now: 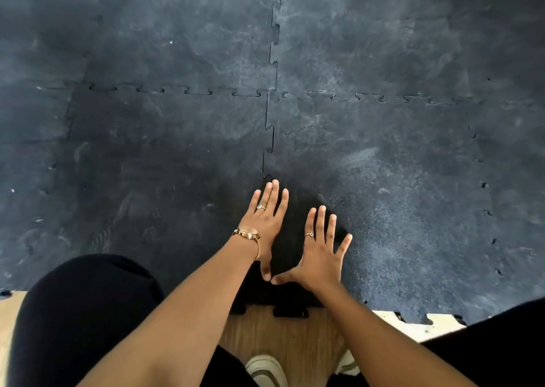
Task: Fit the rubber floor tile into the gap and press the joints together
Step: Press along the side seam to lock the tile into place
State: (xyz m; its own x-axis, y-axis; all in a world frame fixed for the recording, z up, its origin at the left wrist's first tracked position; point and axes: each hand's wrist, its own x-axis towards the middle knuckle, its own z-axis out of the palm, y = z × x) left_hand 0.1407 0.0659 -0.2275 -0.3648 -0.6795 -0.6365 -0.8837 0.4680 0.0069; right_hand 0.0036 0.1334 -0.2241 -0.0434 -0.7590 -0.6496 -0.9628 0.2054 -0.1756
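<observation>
- You're pressing both palms flat onto the dark rubber tile, right in front of your knees.
- Your left hand is lying open with its fingers spread forward, fingertips reaching just short of the visible end of the zigzag seam running away from you.
- Your right hand is sitting just beside it, fingers fanned wide, nothing pinched or gripped.
- Your two thumbs are angling toward each other, tips almost touching.
- You're wearing a gold watch on the left wrist and a ring on each hand.
- The tile is lying level among its neighbours, its jigsaw teeth meshing along the cross seam farther out.
- Its near edge is showing loose tabs over the wooden floor.
- A pale tile is poking out under the dark edge on your right.
- Your light shoe is showing at the bottom, between your dark trouser legs.
</observation>
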